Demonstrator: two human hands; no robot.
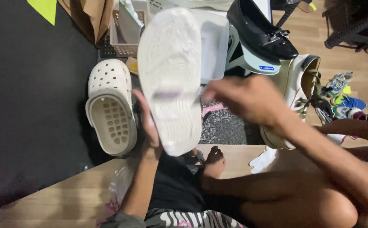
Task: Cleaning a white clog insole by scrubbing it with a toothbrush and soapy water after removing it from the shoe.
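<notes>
Over dark mat (27,105), hands (148,122) around upturned clog (170,80)

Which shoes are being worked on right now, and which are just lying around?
In hand: white perforated foam clog held sole-up, left hand, right hand, matching white clog on the mat.
Lying about: glossy black loafer, cream lace-up shoe, colourful sneakers.

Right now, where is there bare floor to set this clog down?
Free: the black mat left of the other white clog, and the wood floor below it. Crowded: above and right, around the basket, black shoe and cream shoe.
</notes>
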